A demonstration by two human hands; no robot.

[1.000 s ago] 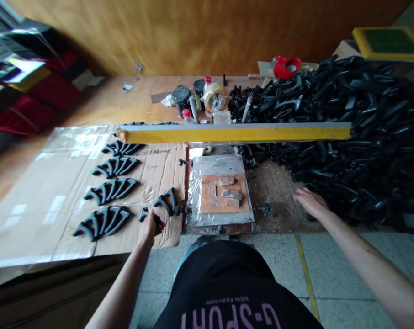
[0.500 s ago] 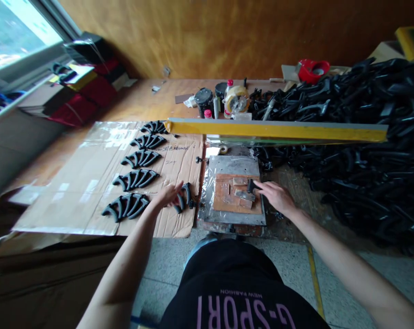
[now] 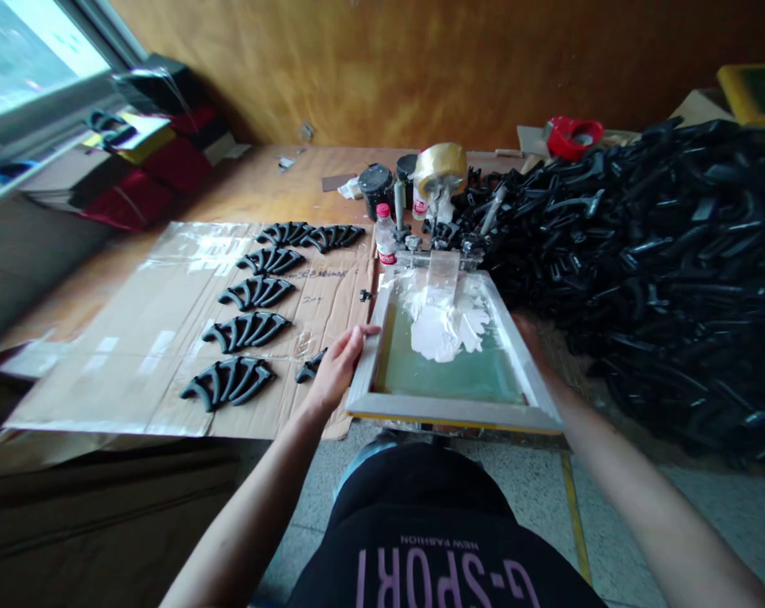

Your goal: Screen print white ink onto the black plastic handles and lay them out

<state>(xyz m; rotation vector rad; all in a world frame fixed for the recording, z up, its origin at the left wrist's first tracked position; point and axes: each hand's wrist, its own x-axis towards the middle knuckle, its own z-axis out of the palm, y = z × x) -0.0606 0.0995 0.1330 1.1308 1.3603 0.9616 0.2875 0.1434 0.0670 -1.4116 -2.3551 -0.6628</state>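
Note:
A screen-printing frame (image 3: 458,409) with a pale metal rim and green mesh is lowered in front of me, its near edge slightly raised. White paste (image 3: 436,333) lies on the upper mesh, beneath a flat translucent blade (image 3: 443,274). My left hand (image 3: 339,359) is closed at the frame's left rim, a fingertip on it. Along the right rim is my right hand (image 3: 529,338); its fingers are hidden behind the frame. The plate and blocks below are covered. Curved black parts (image 3: 230,382) lie in rows on cardboard (image 3: 135,338), one partly behind my left hand.
A large heap of black parts (image 3: 661,279) fills the right side. Behind the frame stand a red-capped bottle (image 3: 386,236), a dark jar (image 3: 376,190) and a tape roll (image 3: 442,167). A red tape dispenser (image 3: 572,138) sits farther back. Bundled boxes (image 3: 129,181) stand by the window.
The frame has swung down from its raised position over the plate and blocks. My left hand has moved right from the black parts to its rim; my right hand has left the blocks.

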